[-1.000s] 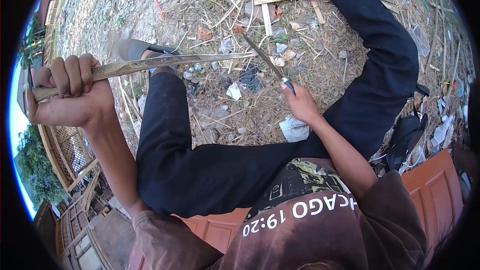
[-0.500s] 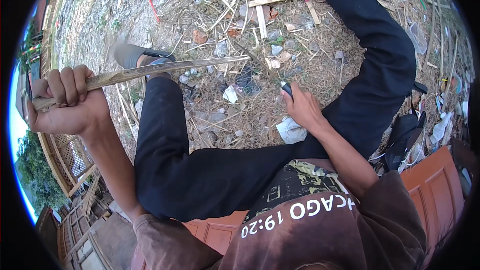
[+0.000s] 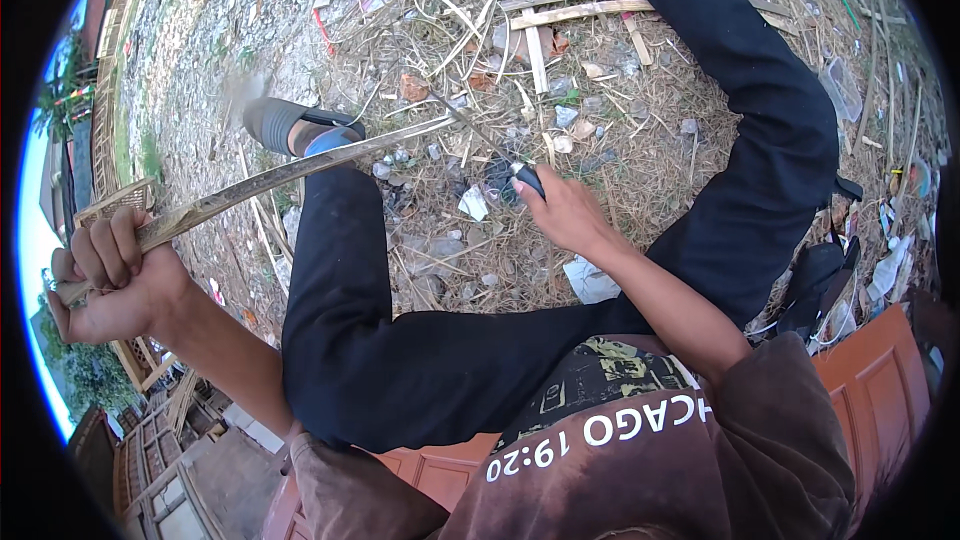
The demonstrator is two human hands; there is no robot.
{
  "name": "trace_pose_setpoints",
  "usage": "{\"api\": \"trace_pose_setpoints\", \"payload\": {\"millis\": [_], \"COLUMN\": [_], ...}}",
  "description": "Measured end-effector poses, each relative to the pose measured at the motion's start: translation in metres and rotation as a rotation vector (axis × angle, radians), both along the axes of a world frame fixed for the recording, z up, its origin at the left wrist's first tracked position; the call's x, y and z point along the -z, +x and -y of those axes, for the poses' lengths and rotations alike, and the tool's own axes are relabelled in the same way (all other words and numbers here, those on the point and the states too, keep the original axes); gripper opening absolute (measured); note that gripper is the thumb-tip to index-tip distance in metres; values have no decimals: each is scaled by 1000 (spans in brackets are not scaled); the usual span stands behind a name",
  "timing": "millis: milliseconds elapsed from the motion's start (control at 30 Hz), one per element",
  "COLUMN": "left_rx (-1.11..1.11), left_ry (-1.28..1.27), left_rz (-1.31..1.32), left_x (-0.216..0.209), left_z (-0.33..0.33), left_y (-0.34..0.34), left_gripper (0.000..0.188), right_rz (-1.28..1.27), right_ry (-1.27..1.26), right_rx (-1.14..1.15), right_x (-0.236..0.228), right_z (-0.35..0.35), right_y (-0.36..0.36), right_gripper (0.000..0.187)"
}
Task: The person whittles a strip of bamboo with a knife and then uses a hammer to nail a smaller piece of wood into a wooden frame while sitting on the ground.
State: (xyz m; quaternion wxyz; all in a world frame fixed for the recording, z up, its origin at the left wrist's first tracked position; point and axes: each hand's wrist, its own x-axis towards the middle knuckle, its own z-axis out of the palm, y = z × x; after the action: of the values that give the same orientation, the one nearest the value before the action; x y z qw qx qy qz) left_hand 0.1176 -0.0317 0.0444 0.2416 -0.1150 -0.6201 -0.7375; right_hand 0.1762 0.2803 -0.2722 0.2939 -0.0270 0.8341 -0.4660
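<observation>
Wooden strip (image 3: 270,177) lies with its near end inside the left hand (image 3: 120,280), whose fingers are curled tightly round it; a short stub shows past the heel of the fist. From there it slants up and away over the left trouser leg (image 3: 335,250). Compared with half a second ago, the left fist sits lower, the strip slopes more steeply, and the right hand (image 3: 565,215) has shifted leftward. That hand is closed round the dark handle of a knife (image 3: 487,140), its thin blade crossing near the strip's far tip; whether they touch, I cannot tell. Long and narrow, the strip is brownish and mottled near the fist, paler toward its tapering end. Farther off, pale slats (image 3: 580,10) lie on the littered ground.
</observation>
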Motion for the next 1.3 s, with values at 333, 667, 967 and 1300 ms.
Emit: {"api": "trace_pose_setpoints", "payload": {"millis": [333,667,967,1300], "left_rx": [4,5,31,-26], "left_ry": [-13,-36,-72,-60], "left_rz": [18,16,-9,-4], "left_x": [16,3,6,7], "left_z": [-7,5,0,7], "left_y": [-6,2,5,3], "left_gripper": [35,33,35,37], "right_rz": [23,26,-184,-117], "right_ry": [19,5,-283,-173], "right_rx": [-72,-97,-191,-216], "right_x": [13,12,-19,-33], "right_z": [24,27,30,35], "right_y": [-16,-9,-3,-6], "right_gripper": [36,38,34,34]}}
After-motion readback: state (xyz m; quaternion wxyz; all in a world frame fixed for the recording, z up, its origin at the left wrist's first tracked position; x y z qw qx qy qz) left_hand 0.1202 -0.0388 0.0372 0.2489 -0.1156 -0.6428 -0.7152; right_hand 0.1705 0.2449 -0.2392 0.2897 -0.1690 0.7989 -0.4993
